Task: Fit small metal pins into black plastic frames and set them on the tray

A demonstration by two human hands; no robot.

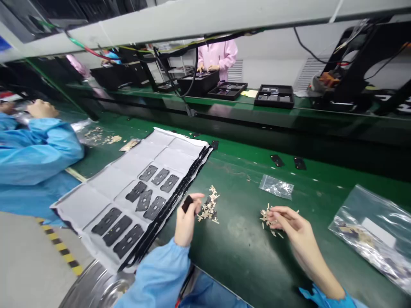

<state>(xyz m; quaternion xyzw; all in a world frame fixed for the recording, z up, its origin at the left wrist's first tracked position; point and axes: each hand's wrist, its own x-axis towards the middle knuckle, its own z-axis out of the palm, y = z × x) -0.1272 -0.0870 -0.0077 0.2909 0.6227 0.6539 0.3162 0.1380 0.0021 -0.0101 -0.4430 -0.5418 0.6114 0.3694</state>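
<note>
My left hand [186, 220] is closed round a small black flat part [187, 203], held upright just right of a stack of white trays [105, 188]. The top tray has several black parts [146, 199] lying in its pockets. Beside that hand lies a small heap of beige slips [208, 207] on the green bench [244, 248]. My right hand [289, 224] rests over a second heap of beige slips [268, 218], fingers pinched together on them.
Two loose black parts [287, 161] and a small clear bag [276, 187] lie further back. A larger clear bag [372, 233] sits at the right. A person in a blue sleeve [35, 149] works at the left; another in pink [218, 53] stands behind black trays [274, 96].
</note>
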